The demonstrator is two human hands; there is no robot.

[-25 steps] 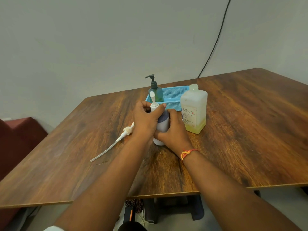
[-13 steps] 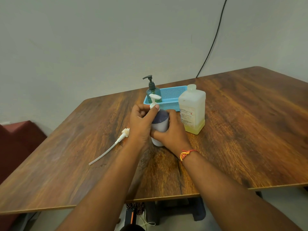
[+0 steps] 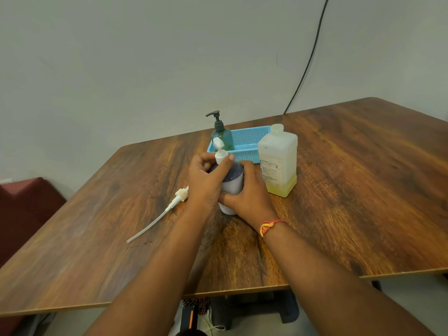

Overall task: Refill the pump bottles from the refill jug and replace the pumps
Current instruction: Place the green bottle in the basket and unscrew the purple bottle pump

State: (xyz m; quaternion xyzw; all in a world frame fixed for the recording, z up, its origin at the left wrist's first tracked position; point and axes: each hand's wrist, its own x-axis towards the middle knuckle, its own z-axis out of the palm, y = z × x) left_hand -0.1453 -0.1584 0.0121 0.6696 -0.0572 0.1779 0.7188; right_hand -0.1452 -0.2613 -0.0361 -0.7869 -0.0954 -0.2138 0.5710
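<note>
Table [image 3: 339, 190]: wood-grain laminate, rounded corners. Refill jug [image 3: 278, 161] at its centre: translucent square plastic, uncapped, thin yellow layer left at the bottom. Blue mesh basket [image 3: 247, 144] behind the jug holds a teal bottle [image 3: 221, 139], black pump fitted, apparently finished. White bottle [image 3: 232, 184] left of the jug: right hand [image 3: 249, 195] clasps the body, left hand [image 3: 206, 180] closes on its white pump [image 3: 220, 152]; seating unfinished. Spare pump [image 3: 169, 207] with dip tube lies further left, unplaced.
</note>
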